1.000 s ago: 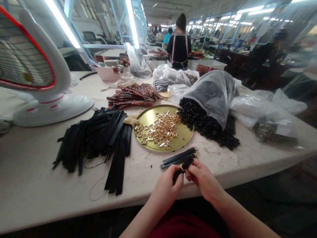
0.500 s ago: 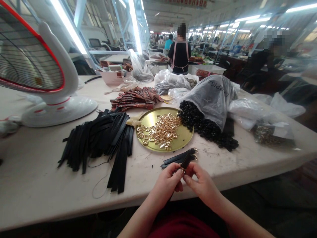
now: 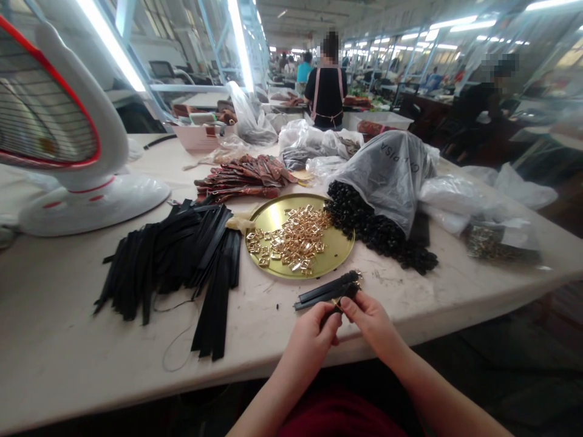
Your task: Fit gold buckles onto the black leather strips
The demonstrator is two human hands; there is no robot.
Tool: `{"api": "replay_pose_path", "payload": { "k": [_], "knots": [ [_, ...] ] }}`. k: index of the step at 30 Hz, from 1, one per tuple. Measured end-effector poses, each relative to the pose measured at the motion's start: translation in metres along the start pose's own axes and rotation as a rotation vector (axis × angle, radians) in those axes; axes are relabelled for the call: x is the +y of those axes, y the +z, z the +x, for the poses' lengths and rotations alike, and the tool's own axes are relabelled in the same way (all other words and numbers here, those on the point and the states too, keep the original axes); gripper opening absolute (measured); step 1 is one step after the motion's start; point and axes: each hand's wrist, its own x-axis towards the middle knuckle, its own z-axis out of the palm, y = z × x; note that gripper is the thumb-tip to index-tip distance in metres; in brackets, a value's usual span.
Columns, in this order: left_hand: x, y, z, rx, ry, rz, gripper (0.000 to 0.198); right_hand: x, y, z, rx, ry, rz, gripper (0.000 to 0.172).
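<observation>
Blk strap (image 3: 336,308), partly hidden, w/ sm. gold-col. metal fitting (image 3: 336,301), aslant btwn fingers of both hands (image 3: 313,332)

On the pale table (image 3: 127,352): fan (image 3: 93,203), black straps (image 3: 168,255), gold tray (image 3: 337,250), plastic bags (image 3: 387,173).

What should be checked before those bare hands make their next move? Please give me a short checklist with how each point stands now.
1. Left hand closed on the narrow black strap: ok.
2. Right hand gripping that strap too: ok, thumb and fingers pinch it.
3. Small gold-coloured metal piece sitting straight on the strap: cannot tell, fingers hide most of it.
4. Loose gold-coloured square metal frames inside the round, shiny yellow-gold tray: ok.
5. Tray's rim uncovered: not ok, the heap of small shiny black pieces overlaps its right side.
</observation>
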Motion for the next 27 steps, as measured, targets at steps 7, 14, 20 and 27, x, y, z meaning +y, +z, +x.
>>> {"api": "replay_pose_path", "payload": {
  "k": [7,14,20,27],
  "knots": [
    [-0.002,0.007,0.009,0.057,-0.077,-0.269,0.024,0.005,0.006,0.002,-0.022,0.136,0.201,0.026],
    [-0.007,0.003,0.008,0.001,-0.016,-0.263,0.027,0.004,0.001,0.006,-0.042,0.194,0.309,0.023],
    [-0.003,0.004,0.004,0.021,0.006,-0.225,0.023,-0.001,0.001,0.004,-0.113,0.238,0.431,0.023],
    [-0.005,0.004,0.000,-0.029,0.042,-0.226,0.020,-0.009,0.000,-0.004,-0.045,0.053,0.130,0.023]
  ]
}}
